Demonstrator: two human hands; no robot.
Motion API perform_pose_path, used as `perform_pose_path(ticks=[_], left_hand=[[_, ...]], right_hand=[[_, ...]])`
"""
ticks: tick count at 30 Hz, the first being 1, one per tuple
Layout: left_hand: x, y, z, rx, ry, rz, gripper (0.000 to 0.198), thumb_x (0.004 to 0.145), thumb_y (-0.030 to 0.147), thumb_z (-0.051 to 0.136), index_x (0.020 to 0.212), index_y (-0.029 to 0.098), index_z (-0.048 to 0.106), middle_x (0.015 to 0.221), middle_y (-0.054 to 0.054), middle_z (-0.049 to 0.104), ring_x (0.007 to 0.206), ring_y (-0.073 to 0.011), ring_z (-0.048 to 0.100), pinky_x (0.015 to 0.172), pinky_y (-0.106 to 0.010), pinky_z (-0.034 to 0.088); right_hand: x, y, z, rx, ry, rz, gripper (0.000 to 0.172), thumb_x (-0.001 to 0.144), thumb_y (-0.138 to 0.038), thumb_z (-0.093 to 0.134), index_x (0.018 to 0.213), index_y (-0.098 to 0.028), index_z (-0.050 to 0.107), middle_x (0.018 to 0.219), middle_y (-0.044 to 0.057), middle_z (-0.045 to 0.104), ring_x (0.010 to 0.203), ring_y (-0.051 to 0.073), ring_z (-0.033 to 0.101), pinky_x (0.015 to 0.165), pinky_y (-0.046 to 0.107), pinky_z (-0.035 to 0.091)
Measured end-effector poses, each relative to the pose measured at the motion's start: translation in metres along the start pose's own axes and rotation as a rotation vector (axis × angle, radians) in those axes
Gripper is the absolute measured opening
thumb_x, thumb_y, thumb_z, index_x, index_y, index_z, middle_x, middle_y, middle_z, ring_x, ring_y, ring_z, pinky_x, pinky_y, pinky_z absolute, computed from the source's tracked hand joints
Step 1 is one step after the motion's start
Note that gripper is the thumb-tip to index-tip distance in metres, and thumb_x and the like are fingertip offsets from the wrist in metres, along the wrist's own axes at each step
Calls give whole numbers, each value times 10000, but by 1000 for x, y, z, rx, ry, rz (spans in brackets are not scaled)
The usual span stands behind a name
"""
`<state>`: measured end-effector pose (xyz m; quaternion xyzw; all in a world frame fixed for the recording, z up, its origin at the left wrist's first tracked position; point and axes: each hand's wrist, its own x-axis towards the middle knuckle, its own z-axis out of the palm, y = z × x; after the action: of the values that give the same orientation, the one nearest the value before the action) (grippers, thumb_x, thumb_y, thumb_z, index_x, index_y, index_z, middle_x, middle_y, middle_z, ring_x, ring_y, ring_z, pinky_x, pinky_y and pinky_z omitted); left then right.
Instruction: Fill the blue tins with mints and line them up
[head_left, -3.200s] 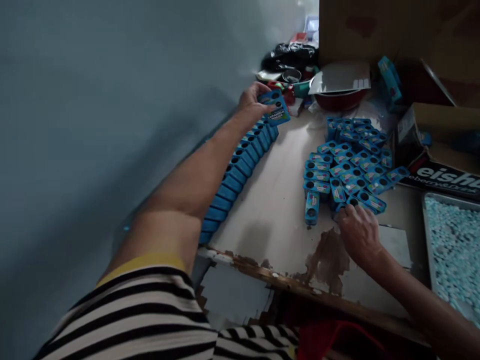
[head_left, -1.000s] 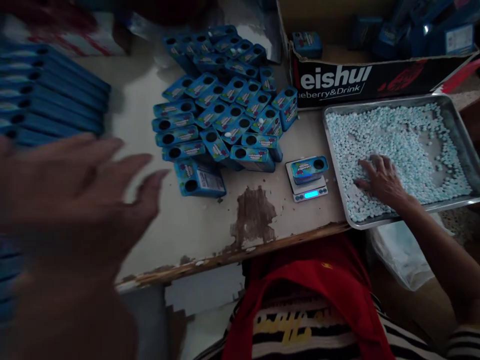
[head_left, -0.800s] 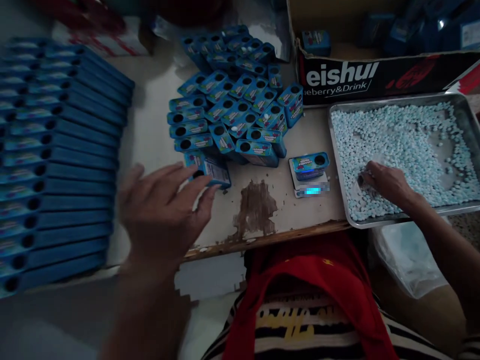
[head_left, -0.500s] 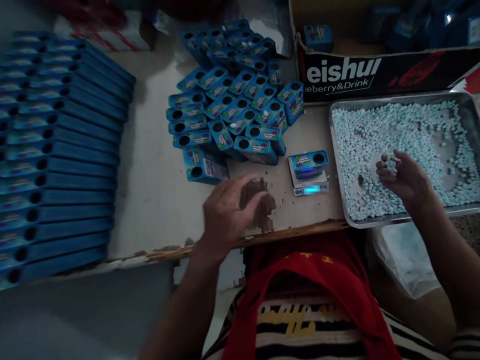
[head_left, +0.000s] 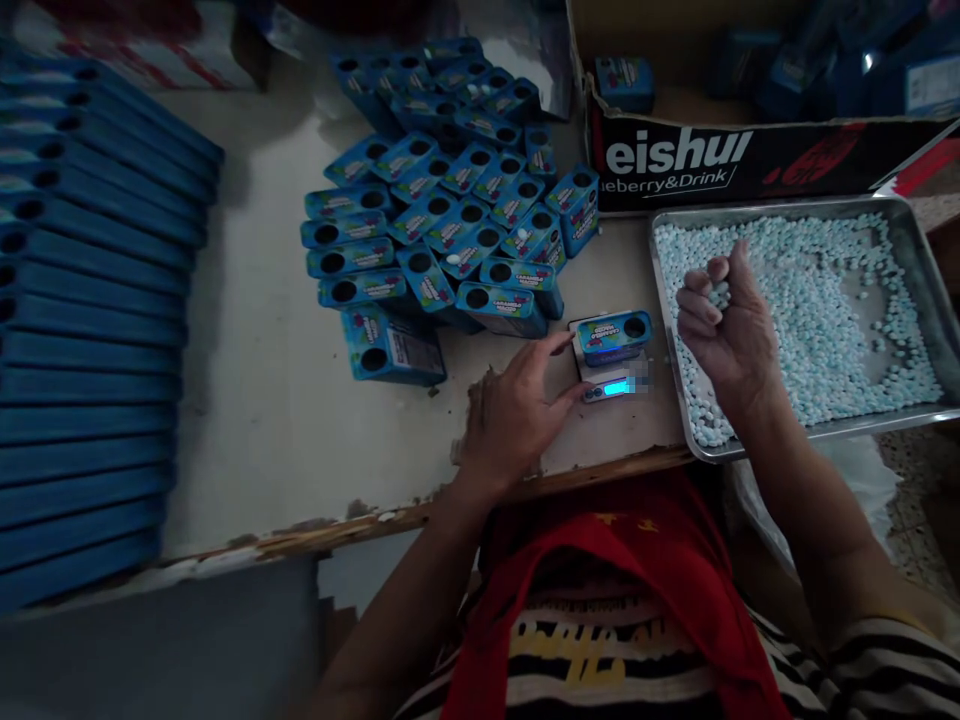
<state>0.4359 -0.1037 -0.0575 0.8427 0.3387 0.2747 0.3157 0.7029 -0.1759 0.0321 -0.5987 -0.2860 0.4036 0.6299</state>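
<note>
A small blue candy box (head_left: 611, 336) with a dark round hole in its top rests on a digital scale (head_left: 596, 372) with a lit display. Beside the scale's left edge is my left hand (head_left: 517, 400), thumb and fingers apart with nothing between them; whether the fingertips touch the scale I cannot tell. My right hand (head_left: 731, 335) is curled, palm up, around a few small candies (head_left: 718, 295), over the left part of a metal tray (head_left: 679, 400). Pale blue and white candies (head_left: 810, 320) are spread across that tray.
Several blue candy boxes (head_left: 465, 230) stand clustered behind the scale. Long rows of blue boxes (head_left: 97, 350) line the left side. A black printed carton (head_left: 780, 160) with more boxes stands behind the tray. The table's worn front edge (head_left: 300, 540) runs below.
My left hand has moved right, up to the scale. My right hand has lifted from the candies and moved left across the tray, with a few candies in it. The view has shifted slightly.
</note>
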Motion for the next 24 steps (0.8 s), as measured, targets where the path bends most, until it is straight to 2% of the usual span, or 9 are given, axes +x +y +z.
perform_pose_path(ticks=[2, 5, 7, 10, 13, 17, 20, 22, 24], left_hand=[[-2, -2, -4, -14, 19, 11, 560, 1001, 385, 892, 1505, 299, 665, 1405, -93, 798, 1303, -316, 793, 1153, -493, 659], [-7, -5, -14, -43, 46, 14, 492, 1008, 345, 868, 1467, 292, 699, 1327, -74, 811, 1216, -287, 813, 1110, -450, 673], [-11, -9, -20, -69, 61, 3, 467, 1000, 321, 862, 1441, 288, 712, 1294, -62, 815, 1163, -270, 829, 1077, -420, 687], [-16, -16, -26, -82, 79, -22, 454, 989, 321, 863, 1419, 286, 722, 1277, -55, 821, 1125, -268, 845, 1040, -409, 703], [-19, -22, -28, -90, 84, -39, 449, 986, 327, 858, 1413, 288, 725, 1253, -54, 829, 1122, -276, 851, 1026, -415, 711], [-18, -21, -24, -99, 93, -50, 441, 976, 304, 871, 1396, 297, 736, 1221, -49, 836, 1099, -272, 852, 1033, -424, 720], [-16, -13, -20, -131, 92, -38, 446, 971, 274, 878, 1393, 286, 738, 1226, -47, 836, 1073, -255, 851, 1021, -405, 721], [-16, -10, -18, -134, 88, -45, 459, 966, 252, 880, 1402, 278, 737, 1246, -48, 834, 1081, -250, 848, 1025, -399, 715], [-19, -11, -19, -94, 96, -71, 463, 959, 243, 889, 1396, 280, 740, 1258, -50, 834, 1116, -261, 841, 1049, -413, 705]], right_hand=[[2, -1, 25, 6, -3, -68, 663, 982, -957, 600, 858, -307, 551, 830, 19, 589, 592, 166, 434, 456, 305, 375], [1, 3, 54, -17, 78, -178, 649, 1056, -916, 520, 854, -299, 527, 899, 33, 608, 653, 168, 528, 508, 305, 458], [-1, 7, 63, -86, 106, -201, 633, 1075, -902, 495, 883, -301, 544, 928, 44, 607, 718, 183, 591, 537, 311, 489], [-3, 14, 65, -206, 51, -162, 618, 1068, -910, 503, 960, -310, 599, 924, 46, 584, 796, 210, 645, 562, 319, 505], [-5, 19, 67, -231, 25, -160, 615, 1046, -921, 536, 967, -314, 597, 884, 33, 535, 773, 212, 614, 568, 326, 485], [5, 12, 67, -146, 136, -201, 668, 1036, -952, 489, 861, -309, 438, 807, 4, 402, 655, 191, 436, 532, 330, 400], [26, -2, 35, -91, 178, -137, 667, 1039, -931, 500, 836, -317, 334, 772, -23, 273, 633, 199, 331, 521, 338, 394], [40, -7, -9, -108, 156, -73, 657, 1000, -897, 616, 819, -328, 341, 759, -17, 292, 682, 214, 418, 565, 345, 493], [46, -2, -60, -76, 184, -92, 634, 944, -811, 774, 785, -334, 388, 784, 18, 416, 850, 235, 586, 684, 351, 612]])
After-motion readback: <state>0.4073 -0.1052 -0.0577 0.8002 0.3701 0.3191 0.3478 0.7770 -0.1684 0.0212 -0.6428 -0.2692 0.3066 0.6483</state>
